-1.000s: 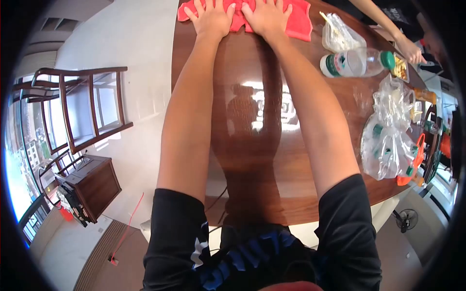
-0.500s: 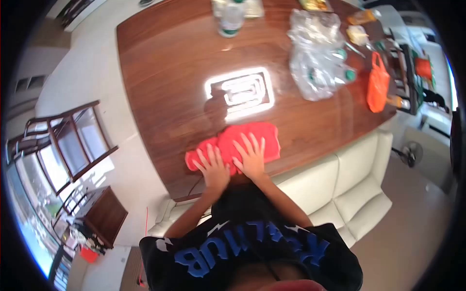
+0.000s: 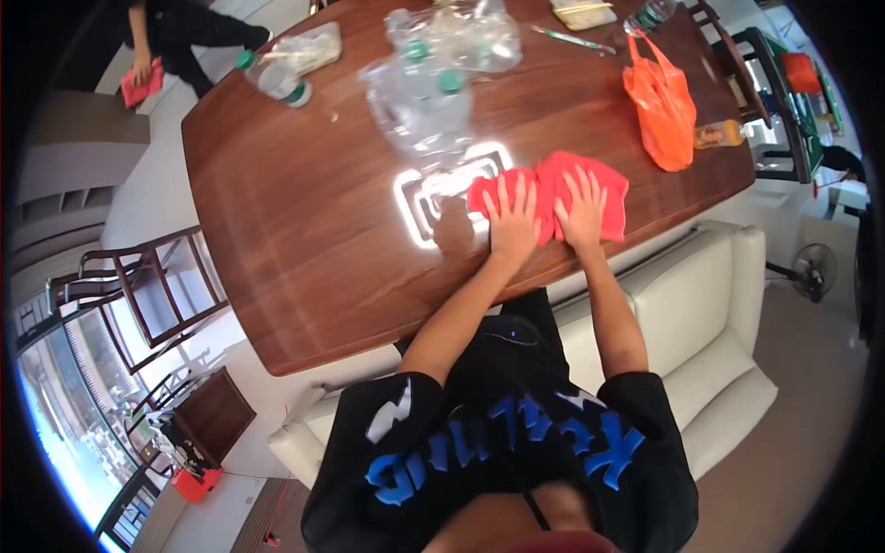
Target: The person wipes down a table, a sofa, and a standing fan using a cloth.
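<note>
A red cloth (image 3: pixel 614 201) lies bunched on the brown wooden table (image 3: pixel 304 267), near its front edge and right of the bright ceiling-light reflection. My left hand (image 3: pixel 513 221) rests flat on the cloth's left part with the fingers spread. On the wider right part, my right hand (image 3: pixel 583 214) presses palm down, its fingers also apart. Both arms reach forward, and neither hand is wrapped around the cloth.
Clear plastic bags (image 3: pixel 419 111) and a bottle with a green cap (image 3: pixel 281 85) lie farther back. An orange bag (image 3: pixel 662 111) stands right, beside an orange drink bottle (image 3: pixel 719 135). A pale sofa (image 3: pixel 691 286) borders the table. Another person's hand (image 3: pixel 141 69) holds a red cloth (image 3: pixel 142 85).
Both hands and the cloth have moved right and forward across the table. The view has shifted, and another person with a red cloth now shows at the upper left.
</note>
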`<state>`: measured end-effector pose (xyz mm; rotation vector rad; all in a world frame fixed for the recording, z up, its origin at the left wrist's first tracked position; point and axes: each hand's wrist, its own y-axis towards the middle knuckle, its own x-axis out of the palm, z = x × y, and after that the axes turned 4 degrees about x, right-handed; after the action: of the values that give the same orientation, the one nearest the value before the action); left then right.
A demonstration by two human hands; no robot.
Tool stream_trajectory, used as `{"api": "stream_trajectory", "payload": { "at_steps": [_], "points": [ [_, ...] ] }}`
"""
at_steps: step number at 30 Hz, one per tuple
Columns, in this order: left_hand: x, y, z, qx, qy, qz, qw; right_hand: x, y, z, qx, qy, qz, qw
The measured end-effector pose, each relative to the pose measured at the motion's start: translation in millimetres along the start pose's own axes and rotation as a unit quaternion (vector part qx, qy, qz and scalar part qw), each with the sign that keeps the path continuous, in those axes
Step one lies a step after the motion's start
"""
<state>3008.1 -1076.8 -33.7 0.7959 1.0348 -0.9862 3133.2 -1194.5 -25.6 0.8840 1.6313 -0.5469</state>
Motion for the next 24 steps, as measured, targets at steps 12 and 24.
{"api": "stream_trajectory", "payload": {
  "at_steps": [12,24],
  "points": [
    [-42,-86,84,-0.104,-0.020,-0.123,0.987,-52,-79,47,-0.065,0.083,-0.084,0.991],
    [-23,37,3,-0.216,-0.022,-0.049,0.975,-4,83,2,-0.082,0.089,-0.107,0.987]
  ]
}}
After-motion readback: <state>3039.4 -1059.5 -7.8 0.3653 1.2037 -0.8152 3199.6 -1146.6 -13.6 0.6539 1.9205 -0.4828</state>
